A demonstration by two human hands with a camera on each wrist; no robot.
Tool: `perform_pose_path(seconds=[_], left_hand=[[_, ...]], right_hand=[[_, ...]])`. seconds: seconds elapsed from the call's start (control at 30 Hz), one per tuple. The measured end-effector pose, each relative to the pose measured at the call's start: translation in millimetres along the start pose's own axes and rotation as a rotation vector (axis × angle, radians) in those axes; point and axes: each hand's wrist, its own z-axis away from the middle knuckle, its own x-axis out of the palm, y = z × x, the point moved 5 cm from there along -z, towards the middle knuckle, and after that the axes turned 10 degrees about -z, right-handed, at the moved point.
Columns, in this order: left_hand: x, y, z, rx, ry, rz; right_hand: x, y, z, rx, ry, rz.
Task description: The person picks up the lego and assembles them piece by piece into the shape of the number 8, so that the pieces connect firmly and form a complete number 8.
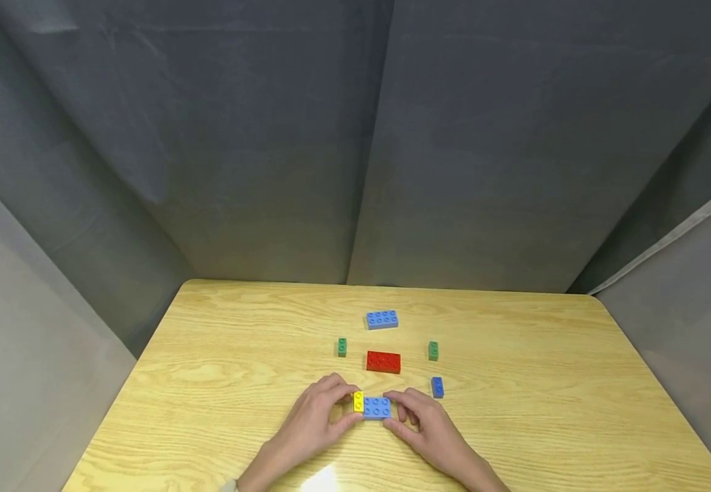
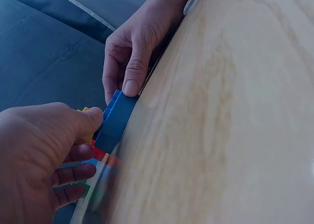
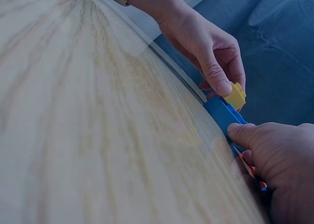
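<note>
Near the front of the table, my left hand [image 1: 312,413] pinches a small yellow brick [image 1: 358,402] between thumb and fingers. That brick is over the left end of a light blue brick [image 1: 377,408], whose studs point up. My right hand [image 1: 425,429] grips the blue brick's right end, thumb on the near side and fingertip on the far side. In the right wrist view the yellow brick [image 3: 235,96] appears slightly tilted above the end of the blue brick [image 3: 223,112], which lies low at the tabletop.
Beyond the hands lie a red brick [image 1: 383,362], a second light blue brick [image 1: 382,319], two small green bricks, one left [image 1: 342,347] and one right [image 1: 433,350], and a small dark blue brick [image 1: 438,387]. Grey curtains [image 1: 269,137] stand behind the wooden table [image 1: 546,410].
</note>
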Motion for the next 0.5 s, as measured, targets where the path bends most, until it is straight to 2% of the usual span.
perform_pose_path(seconds=[0.5], left_hand=[[3.7,-2.7,0.6,0.031,0.02,-0.019]], right_hand=[[0.3,0.6,-0.2,-0.007,0.001,-0.006]])
